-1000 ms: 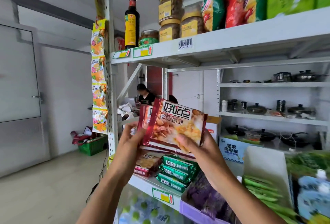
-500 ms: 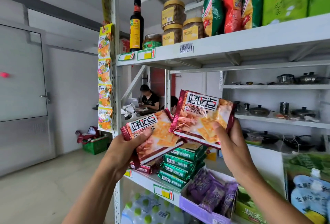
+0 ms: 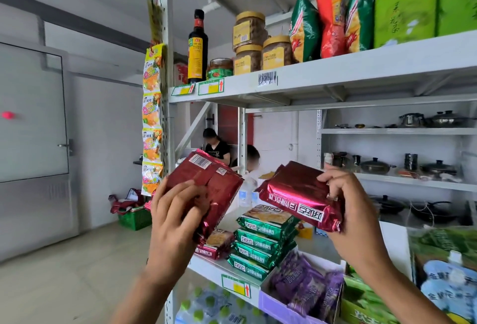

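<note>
I hold two red foil biscuit packs in front of a grey shop shelf (image 3: pixel 304 77). My left hand (image 3: pixel 175 210) grips the left red pack (image 3: pixel 214 181), its back with a barcode facing me. My right hand (image 3: pixel 353 210) grips the right red pack (image 3: pixel 296 194), turned so its back and lower edge show, the printing upside down. The two packs are apart, tilted toward each other. Below them on the middle shelf lie a stack of green packs (image 3: pixel 260 241) and one more red pack (image 3: pixel 219 243).
The upper shelf carries a dark sauce bottle (image 3: pixel 197 47), yellow-lidded jars (image 3: pixel 249 42), snack bags (image 3: pixel 330 19) and green tins (image 3: pixel 405 14). Purple packets (image 3: pixel 304 282) fill a box below. A snack strip (image 3: pixel 152 117) hangs on the upright. Pots (image 3: pixel 374 165) and two seated people (image 3: pixel 216 145) are behind.
Both packs have been turned over: their printed fronts faced me before, now the backs do. My hands have drawn slightly further apart.
</note>
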Tool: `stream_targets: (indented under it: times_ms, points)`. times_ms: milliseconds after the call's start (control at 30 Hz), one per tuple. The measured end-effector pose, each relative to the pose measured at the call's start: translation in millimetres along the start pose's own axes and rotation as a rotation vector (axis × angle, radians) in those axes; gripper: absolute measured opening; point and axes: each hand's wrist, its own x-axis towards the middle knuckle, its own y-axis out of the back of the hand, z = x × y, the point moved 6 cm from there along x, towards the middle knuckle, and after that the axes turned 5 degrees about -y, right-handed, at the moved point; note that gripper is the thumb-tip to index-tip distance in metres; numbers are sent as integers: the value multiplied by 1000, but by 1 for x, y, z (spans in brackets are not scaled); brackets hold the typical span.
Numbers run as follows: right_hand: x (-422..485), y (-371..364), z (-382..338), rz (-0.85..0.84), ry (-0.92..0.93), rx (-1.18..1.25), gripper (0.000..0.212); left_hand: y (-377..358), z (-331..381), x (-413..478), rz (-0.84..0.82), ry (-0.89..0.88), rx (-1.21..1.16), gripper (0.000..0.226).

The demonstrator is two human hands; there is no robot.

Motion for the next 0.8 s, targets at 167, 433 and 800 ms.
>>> stream_targets:
  times_ms: [167,433,800]
  points:
    - [-4,-1,10,8,-259,195,45,4,-22,-2,123,530,-253,36]
    - [-9,-24,34,17,-651,647,42,-37,-28,-7,491,1617,-1370,31]
    - [-25,-84,15,-142,-1178,1853,88,-72,2,-48,400,1958,-2023,30]
